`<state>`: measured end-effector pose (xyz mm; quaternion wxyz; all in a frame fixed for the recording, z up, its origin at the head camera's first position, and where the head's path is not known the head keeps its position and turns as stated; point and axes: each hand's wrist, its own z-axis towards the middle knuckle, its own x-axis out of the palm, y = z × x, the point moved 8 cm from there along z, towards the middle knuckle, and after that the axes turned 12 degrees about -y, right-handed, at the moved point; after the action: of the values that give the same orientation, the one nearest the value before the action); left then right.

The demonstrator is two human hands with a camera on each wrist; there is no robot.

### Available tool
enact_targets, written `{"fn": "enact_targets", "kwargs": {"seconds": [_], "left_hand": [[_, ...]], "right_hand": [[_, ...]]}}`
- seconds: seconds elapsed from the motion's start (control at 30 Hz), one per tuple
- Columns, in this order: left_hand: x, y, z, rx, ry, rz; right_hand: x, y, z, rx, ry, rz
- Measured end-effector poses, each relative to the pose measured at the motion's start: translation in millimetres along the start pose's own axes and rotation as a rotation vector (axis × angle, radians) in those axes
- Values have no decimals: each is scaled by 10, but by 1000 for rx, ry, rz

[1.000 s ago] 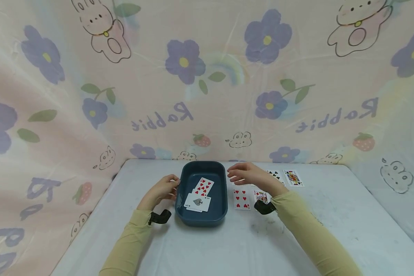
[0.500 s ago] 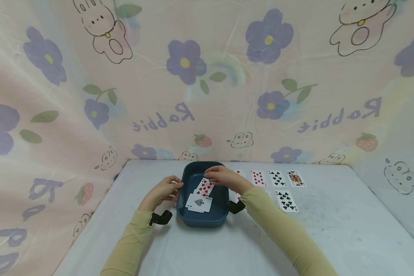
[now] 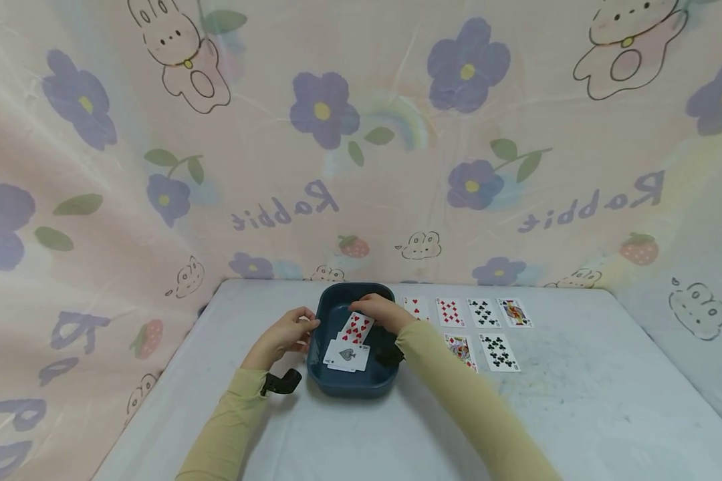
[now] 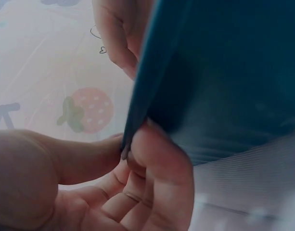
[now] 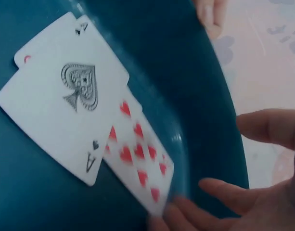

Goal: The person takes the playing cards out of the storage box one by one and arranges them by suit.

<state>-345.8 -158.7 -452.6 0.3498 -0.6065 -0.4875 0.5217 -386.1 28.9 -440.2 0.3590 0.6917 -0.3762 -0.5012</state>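
A dark blue plastic tub (image 3: 351,389) stands on the white table. My left hand (image 3: 281,337) pinches its left rim between thumb and bent forefinger, as the left wrist view shows. Inside lie overlapping playing cards: an ace of spades (image 5: 77,96) on top, a hearts card (image 5: 140,154) sticking out from beneath it, and the edge of another card. My right hand (image 3: 384,312) reaches over the tub's right side. In the right wrist view its thumb is apart from the fingers, and the fingertips (image 5: 183,211) are right at the far end of the hearts card.
Right of the tub, face-up cards lie in two rows. The back row has a hearts card (image 3: 416,308), a diamonds card (image 3: 450,312), a clubs card (image 3: 484,312) and a picture card (image 3: 515,312). Nearer are a picture card (image 3: 460,351) and a clubs card (image 3: 499,352). A printed cloth (image 3: 385,174) hangs behind.
My right hand has moved left from above the table cards into the tub, uncovering the back row and a clubs card in the near row. My left hand stays at the tub's rim.
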Motion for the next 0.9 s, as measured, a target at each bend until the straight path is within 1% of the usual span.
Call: {"fn": "enact_targets", "kwargs": {"seconds": [0.13,0.2,0.3,0.43,0.57,0.77,0.9], "left_hand": [[7,29,-6,-6,6,-9],[6,26,-11,-4,7,-6],[0,13,-16,-4,1,-3],[-6,-8,-24,4,-5,6],[-5,-7,-27,6,-5,13],[-2,-2,-33,15,-2,10],[12,-10,-41,11,9,0]], "right_hand": [[72,-17,2,-9,10,-67],[113,-19,-12,-16,34,-94],[170,-24,-51,-10,87,-115],[260,-28,-132,-8,193,-172],[335,-7,-217,-46,272,-261],[394,16,-272,-118,320,-414],[416,27,-296,-145,348,-463]]}}
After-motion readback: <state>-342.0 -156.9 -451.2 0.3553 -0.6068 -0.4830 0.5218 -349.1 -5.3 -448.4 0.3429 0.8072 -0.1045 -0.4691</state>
